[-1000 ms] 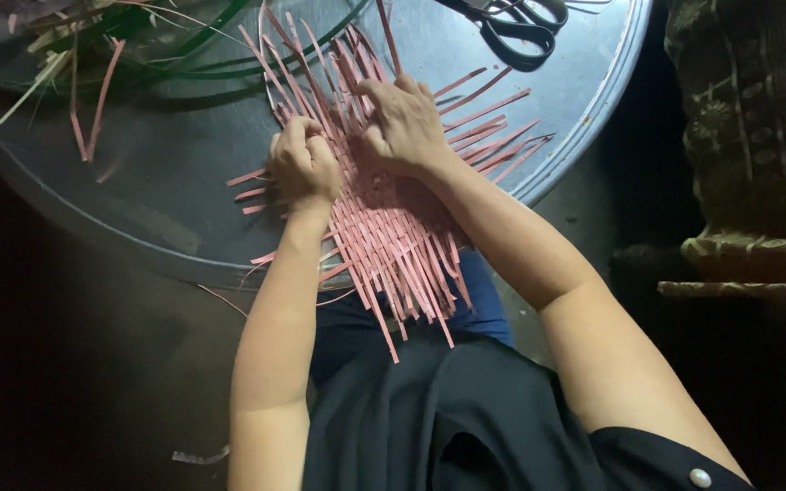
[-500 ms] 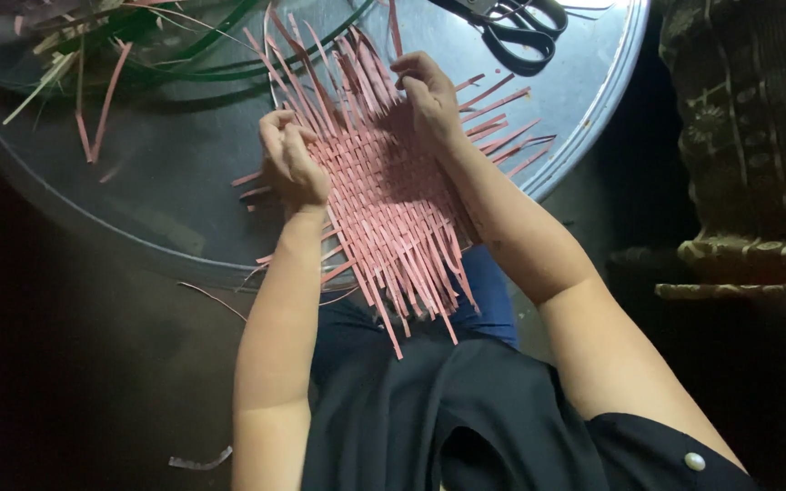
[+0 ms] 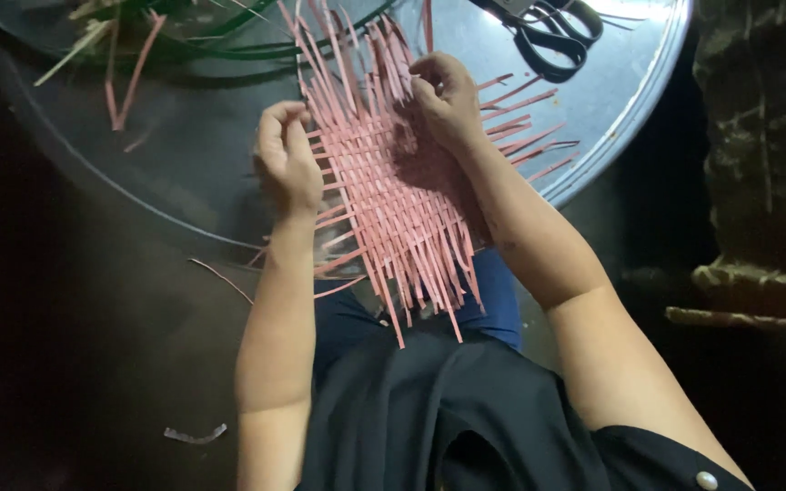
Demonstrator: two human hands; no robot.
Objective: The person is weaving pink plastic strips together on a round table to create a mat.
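Note:
A flat mat woven of pink strips (image 3: 393,195) lies on a round metal tray (image 3: 611,136), its loose ends fanning out past the tray's near edge over my lap. My left hand (image 3: 286,164) grips the mat's left edge, fingers curled around the strips there. My right hand (image 3: 446,98) rests on the mat's upper right part, fingertips pinching strips near the top. Both forearms reach up from the bottom of the view.
Black scissors (image 3: 548,32) lie on the tray at the top right. Green and pink loose strips (image 3: 138,41) are heaped at the tray's top left. A woven basket (image 3: 761,155) stands at the right. A strip scrap (image 3: 195,435) lies on the dark floor.
My right hand has moved up the mat toward its top edge. My left hand has shifted from the mat's middle-left to its left edge. The mat sits slightly farther onto the tray.

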